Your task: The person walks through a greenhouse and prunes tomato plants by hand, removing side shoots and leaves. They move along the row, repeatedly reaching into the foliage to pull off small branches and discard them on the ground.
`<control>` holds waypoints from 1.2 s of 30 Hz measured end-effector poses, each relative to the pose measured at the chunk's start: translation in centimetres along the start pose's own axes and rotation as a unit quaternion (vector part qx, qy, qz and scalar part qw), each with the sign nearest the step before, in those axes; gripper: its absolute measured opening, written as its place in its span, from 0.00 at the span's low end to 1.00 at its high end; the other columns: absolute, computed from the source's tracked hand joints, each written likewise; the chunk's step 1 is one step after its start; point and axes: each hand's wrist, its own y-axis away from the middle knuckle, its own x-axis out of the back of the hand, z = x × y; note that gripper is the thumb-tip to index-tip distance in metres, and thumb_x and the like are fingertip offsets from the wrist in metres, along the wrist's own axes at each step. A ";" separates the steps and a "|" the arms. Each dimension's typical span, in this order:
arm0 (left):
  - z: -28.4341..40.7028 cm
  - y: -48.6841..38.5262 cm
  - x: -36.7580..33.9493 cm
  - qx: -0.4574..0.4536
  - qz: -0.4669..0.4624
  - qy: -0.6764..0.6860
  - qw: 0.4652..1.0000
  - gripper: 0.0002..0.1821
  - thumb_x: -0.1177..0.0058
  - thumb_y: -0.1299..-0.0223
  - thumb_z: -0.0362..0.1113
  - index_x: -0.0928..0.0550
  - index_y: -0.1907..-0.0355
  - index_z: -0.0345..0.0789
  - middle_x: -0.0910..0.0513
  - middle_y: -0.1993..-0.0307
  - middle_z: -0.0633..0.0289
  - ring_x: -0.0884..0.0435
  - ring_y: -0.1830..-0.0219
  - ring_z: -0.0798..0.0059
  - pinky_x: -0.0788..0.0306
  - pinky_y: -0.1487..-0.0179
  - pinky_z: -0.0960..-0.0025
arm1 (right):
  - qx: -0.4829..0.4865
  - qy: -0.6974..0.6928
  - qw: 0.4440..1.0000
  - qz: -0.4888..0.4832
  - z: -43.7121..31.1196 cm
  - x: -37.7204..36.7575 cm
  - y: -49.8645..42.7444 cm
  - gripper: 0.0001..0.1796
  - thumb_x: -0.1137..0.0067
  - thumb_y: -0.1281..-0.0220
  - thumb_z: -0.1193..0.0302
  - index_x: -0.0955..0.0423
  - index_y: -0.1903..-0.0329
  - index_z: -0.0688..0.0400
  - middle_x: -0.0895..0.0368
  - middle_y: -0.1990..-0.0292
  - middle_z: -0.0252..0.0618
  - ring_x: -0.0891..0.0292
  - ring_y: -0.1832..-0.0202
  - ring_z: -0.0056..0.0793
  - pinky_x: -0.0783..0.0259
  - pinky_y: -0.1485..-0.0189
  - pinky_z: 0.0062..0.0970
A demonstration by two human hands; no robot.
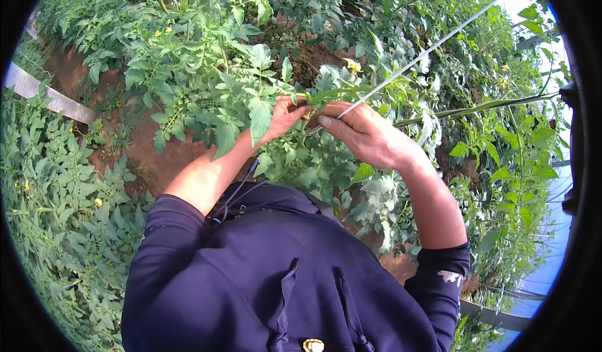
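Note:
Both of my hands meet at a green tomato stem [336, 92] among leafy tomato plants. My left hand [288, 117] has its thumb and fingers pinched together close to the stem's bend; what lies between them is too small to tell. Just beside it, my right hand [360, 128] is curled with the thumb against the fingers, and a white string [423, 55] runs from it up to the upper right. The fingertips of the right hand are partly hidden. A tomato leaf [260, 117] hangs in front of my left wrist.
Dense tomato plants [70, 178] with yellow flowers [352, 65] surround me. Brown soil [153, 150] shows between the rows. A pale strip [56, 99] crosses at the left. Another long stem [494, 103] stretches to the right, beyond my right hand.

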 end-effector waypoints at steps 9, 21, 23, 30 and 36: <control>1.2 0.8 -1.0 0.083 -0.126 0.052 0.987 0.17 0.51 0.39 0.28 0.21 0.47 0.33 0.18 0.55 0.60 0.22 0.54 0.77 0.28 0.49 0.71 | 0.190 0.277 0.942 0.001 2.0 -3.6 -5.3 0.16 0.46 0.37 0.62 0.24 0.55 0.61 0.22 0.55 0.47 0.26 0.49 0.43 0.29 0.46 0.41; 6.4 3.5 0.5 0.074 -0.280 -0.156 0.944 0.19 0.44 0.45 0.34 0.20 0.49 0.37 0.17 0.56 0.61 0.25 0.68 0.79 0.30 0.62 0.69 | -0.142 0.403 0.890 -0.162 -4.9 2.2 -5.9 0.36 0.70 0.25 0.47 0.18 0.66 0.63 0.16 0.64 0.51 0.19 0.60 0.52 0.26 0.50 0.44; 5.6 3.7 0.7 0.062 -0.312 -0.115 0.941 0.20 0.41 0.48 0.34 0.22 0.49 0.37 0.17 0.54 0.64 0.28 0.70 0.80 0.31 0.64 0.71 | -0.228 0.391 0.872 -0.186 -5.5 3.3 -6.1 0.38 0.75 0.27 0.42 0.21 0.47 0.57 0.21 0.48 0.52 0.20 0.56 0.52 0.29 0.43 0.43; 5.0 4.9 -1.6 0.048 -0.247 -0.135 0.958 0.27 0.38 0.49 0.41 0.26 0.45 0.38 0.17 0.54 0.57 0.20 0.51 0.69 0.29 0.44 0.65 | -0.321 0.241 0.874 -0.274 -4.8 7.3 -6.9 0.43 0.77 0.32 0.33 0.30 0.35 0.50 0.20 0.47 0.45 0.22 0.52 0.36 0.33 0.37 0.37; -0.7 5.6 -2.6 -0.087 -0.056 -0.302 0.948 0.32 0.51 0.41 0.53 0.35 0.34 0.48 0.28 0.38 0.58 0.20 0.47 0.57 0.32 0.39 0.60 | -0.301 0.130 0.921 -0.212 -4.2 7.6 -6.7 0.39 0.70 0.29 0.38 0.32 0.35 0.56 0.19 0.52 0.41 0.24 0.58 0.31 0.29 0.43 0.40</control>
